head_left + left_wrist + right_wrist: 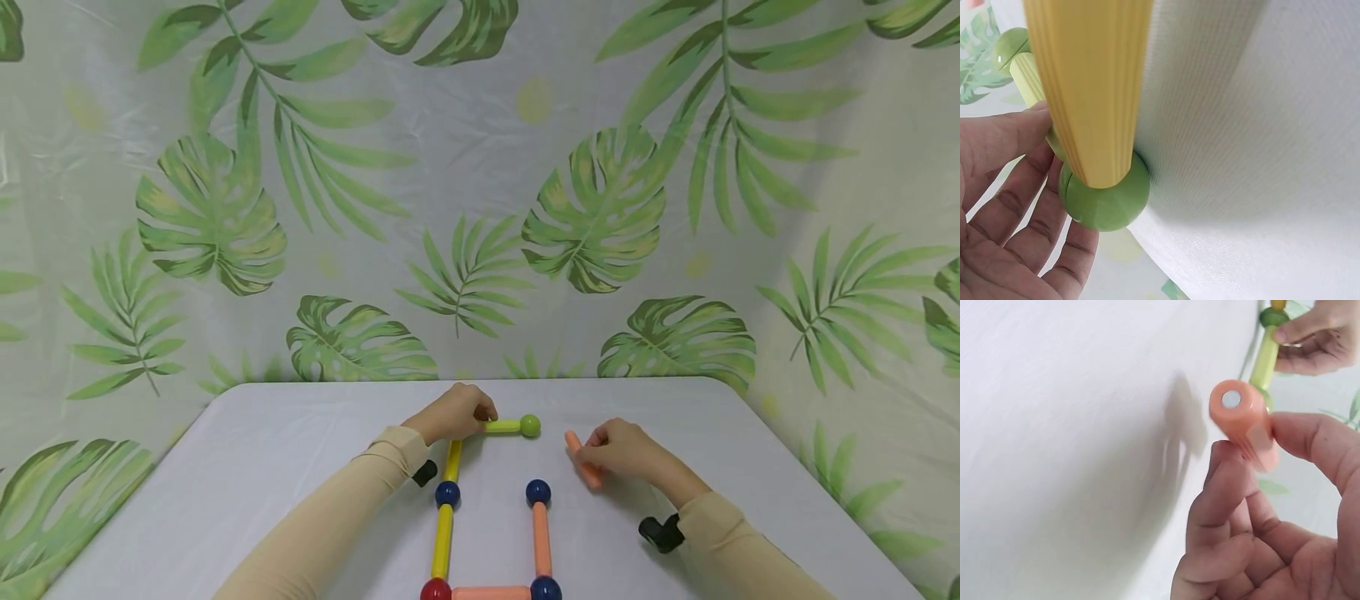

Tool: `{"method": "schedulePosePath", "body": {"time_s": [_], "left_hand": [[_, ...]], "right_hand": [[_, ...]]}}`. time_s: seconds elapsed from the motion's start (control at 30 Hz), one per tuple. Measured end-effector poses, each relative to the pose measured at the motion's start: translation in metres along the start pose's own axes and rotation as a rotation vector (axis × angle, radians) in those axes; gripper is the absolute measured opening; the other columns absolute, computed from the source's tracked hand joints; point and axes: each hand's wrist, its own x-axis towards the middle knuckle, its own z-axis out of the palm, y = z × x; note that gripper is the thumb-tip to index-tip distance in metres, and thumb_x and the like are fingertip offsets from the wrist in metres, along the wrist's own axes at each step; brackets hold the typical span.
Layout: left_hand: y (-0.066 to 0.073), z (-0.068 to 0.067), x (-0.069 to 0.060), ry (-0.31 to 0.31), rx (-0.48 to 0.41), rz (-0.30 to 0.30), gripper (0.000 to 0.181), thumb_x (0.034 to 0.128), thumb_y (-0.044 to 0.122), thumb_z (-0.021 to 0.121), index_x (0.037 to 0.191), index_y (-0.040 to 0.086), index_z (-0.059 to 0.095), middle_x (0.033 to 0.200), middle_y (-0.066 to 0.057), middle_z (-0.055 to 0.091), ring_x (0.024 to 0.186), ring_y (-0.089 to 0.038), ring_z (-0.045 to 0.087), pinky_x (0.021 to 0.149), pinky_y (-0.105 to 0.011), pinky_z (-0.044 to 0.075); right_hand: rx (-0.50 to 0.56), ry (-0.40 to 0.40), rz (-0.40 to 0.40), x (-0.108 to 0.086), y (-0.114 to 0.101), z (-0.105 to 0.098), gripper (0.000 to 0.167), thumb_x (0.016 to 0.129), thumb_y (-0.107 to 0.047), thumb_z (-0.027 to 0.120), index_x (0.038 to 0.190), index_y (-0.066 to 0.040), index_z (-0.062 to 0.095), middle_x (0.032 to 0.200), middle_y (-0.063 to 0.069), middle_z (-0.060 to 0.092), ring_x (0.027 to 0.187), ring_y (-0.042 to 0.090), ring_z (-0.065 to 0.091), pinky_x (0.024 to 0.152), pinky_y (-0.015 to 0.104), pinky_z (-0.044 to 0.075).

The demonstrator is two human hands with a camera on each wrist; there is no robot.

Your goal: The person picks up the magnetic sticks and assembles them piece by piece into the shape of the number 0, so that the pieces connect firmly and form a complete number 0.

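Observation:
My left hand (459, 411) pinches a light green magnetic rod (504, 427) near its left end. In the left wrist view that end meets a green ball (1105, 200), which a yellow rod (1091, 81) also joins. Another green ball (530, 426) caps the rod's right end. To the right, my right hand (626, 452) holds a salmon magnetic rod (583, 460) between thumb and fingers, tilted and apart from the other pieces. Its round end with a silver magnet (1231, 399) faces the right wrist camera.
Nearer me, a yellow rod (443, 542) runs between a blue ball (447, 493) and a red ball (436, 590). A salmon rod (542, 537) links two blue balls on the right, and another salmon rod (491, 593) crosses the front. All lie on a white table (300, 433).

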Motion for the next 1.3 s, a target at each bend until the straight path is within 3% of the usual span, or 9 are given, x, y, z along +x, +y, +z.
{"method": "schedulePosePath", "body": {"time_s": [0.57, 0.93, 1.3], "left_hand": [[0.0, -0.001, 0.001, 0.0, 0.014, 0.014, 0.02, 0.0952, -0.004, 0.075, 0.113, 0.004, 0.082, 0.109, -0.011, 0.08, 0.101, -0.021, 0.073, 0.091, -0.035, 0.062], [-0.002, 0.001, 0.003, -0.004, 0.024, -0.007, 0.02, 0.0966, -0.003, 0.074, 0.113, 0.005, 0.082, 0.109, -0.009, 0.08, 0.1, -0.02, 0.072, 0.091, -0.035, 0.062], [-0.001, -0.001, 0.002, -0.001, 0.024, 0.003, 0.019, 0.0972, -0.003, 0.074, 0.113, 0.005, 0.082, 0.108, -0.01, 0.08, 0.099, -0.02, 0.072, 0.09, -0.035, 0.062]], "right_hand": [[0.295, 0.009, 0.037, 0.014, -0.021, 0.012, 0.031, 0.098, -0.036, 0.076, 0.1, -0.005, 0.076, 0.087, 0.003, 0.077, 0.078, 0.014, 0.067, 0.069, 0.027, 0.056], [0.336, -0.008, 0.066, 0.018, -0.032, 0.027, 0.031, 0.099, -0.035, 0.075, 0.102, -0.005, 0.077, 0.092, 0.004, 0.078, 0.078, 0.016, 0.066, 0.068, 0.027, 0.053], [0.356, -0.032, 0.047, 0.015, -0.037, 0.035, 0.031, 0.099, -0.033, 0.076, 0.101, -0.003, 0.076, 0.083, 0.004, 0.073, 0.071, 0.014, 0.063, 0.064, 0.025, 0.053]]}}
